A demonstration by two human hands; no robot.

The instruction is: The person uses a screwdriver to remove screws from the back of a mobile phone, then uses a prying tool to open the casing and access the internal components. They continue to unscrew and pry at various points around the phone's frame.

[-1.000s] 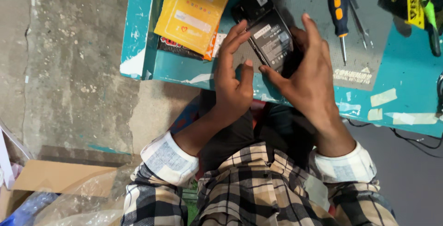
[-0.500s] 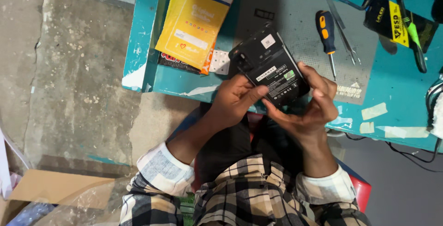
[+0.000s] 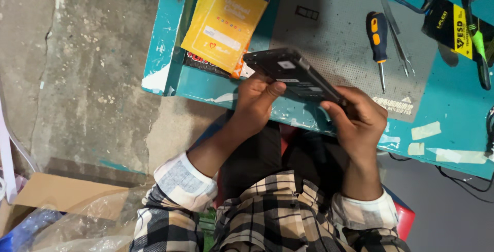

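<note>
Both hands hold a dark phone body (image 3: 296,72) tilted above the front edge of the teal workbench (image 3: 458,123). The left hand (image 3: 257,100) grips its near end, thumb pressed along the side, fingers curled beneath. The right hand (image 3: 360,121) pinches the far end between thumb and bent fingers. Behind it lies a grey perforated mat (image 3: 334,41), with a yellow packet (image 3: 226,18) to the left and an orange-handled screwdriver (image 3: 378,41) beside tweezers (image 3: 399,38) to the right.

Repair workshop: teal bench (image 3: 453,113) w/ grey work mat (image 3: 334,41), screwdriver (image 3: 378,38), tweezers (image 3: 399,38).
</note>
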